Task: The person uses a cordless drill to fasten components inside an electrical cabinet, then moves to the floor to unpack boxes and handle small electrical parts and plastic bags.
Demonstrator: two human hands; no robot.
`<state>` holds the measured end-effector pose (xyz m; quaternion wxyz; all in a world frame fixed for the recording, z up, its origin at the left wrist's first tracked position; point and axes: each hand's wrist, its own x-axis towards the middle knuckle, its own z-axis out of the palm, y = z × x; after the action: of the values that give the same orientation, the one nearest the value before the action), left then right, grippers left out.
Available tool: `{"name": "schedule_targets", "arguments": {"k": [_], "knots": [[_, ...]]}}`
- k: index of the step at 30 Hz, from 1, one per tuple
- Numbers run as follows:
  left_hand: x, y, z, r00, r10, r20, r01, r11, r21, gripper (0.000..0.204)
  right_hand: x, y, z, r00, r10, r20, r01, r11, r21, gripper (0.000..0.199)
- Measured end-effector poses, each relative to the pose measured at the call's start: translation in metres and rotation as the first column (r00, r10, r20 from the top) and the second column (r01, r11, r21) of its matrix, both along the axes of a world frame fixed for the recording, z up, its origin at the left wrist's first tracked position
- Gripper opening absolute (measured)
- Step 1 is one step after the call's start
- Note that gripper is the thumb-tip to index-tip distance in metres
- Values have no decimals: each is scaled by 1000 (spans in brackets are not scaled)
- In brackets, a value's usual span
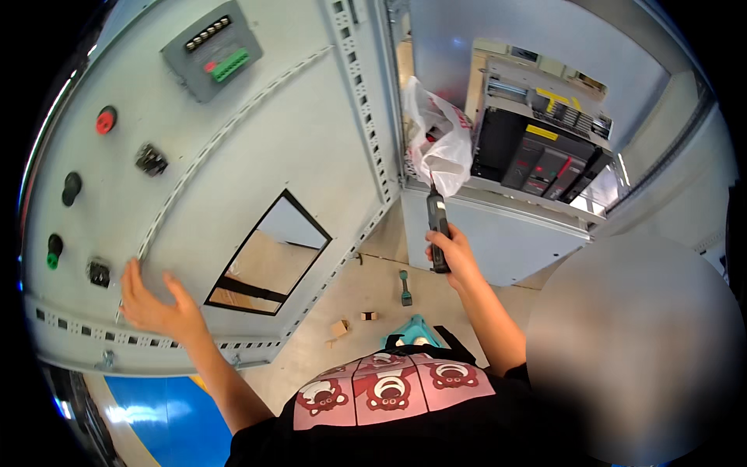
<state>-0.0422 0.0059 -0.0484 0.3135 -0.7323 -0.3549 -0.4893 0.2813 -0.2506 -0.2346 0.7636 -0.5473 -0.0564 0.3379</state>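
My right hand point(457, 253) is wrapped round a slim black cordless screwdriver point(437, 222), its tip pointing up and away from me. That tip reaches the bottom of a white plastic bag point(441, 140), which hangs at the edge of the cabinet opening; whether they touch I cannot tell. My left hand point(159, 307) has its fingers spread and lies against or close to the grey cabinet door point(257, 171), by a perforated strip point(167, 206). A small black switch block point(99, 272) sits just left of that hand.
The door carries a grey module point(214, 50), a red button point(106, 120), a green button point(54, 251) and a black-rimmed window cutout point(268, 253). A large circuit breaker point(541, 156) is inside the cabinet. A teal-and-black tool point(405, 288) lies on the floor. A blurred round area fills the lower right.
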Motion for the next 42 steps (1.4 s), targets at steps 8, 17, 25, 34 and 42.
{"name": "schedule_targets", "arguments": {"k": [8, 17, 25, 34, 42], "knots": [[5, 20, -10, 992, -75, 106, 70, 996, 51, 50, 75, 62, -5, 989, -89, 120, 81, 995, 65, 20], [-9, 15, -6, 993, -44, 109, 43, 999, 12, 54, 221, 153, -52, 971, 9, -241, 46, 974, 224, 11], [15, 28, -8, 999, 25, 36, -30, 988, 151, 45, 300, 137, -116, 666, -277, 692, 542, 818, -194, 51], [20, 38, -15, 998, 48, 41, -55, 974, 219, 49, 263, 110, -104, 639, 107, 762, 540, 643, -542, 51], [11, 39, -12, 997, 71, 29, -76, 965, 250, 50, 261, 147, -116, 629, 51, 776, 639, 534, -553, 52]]}}
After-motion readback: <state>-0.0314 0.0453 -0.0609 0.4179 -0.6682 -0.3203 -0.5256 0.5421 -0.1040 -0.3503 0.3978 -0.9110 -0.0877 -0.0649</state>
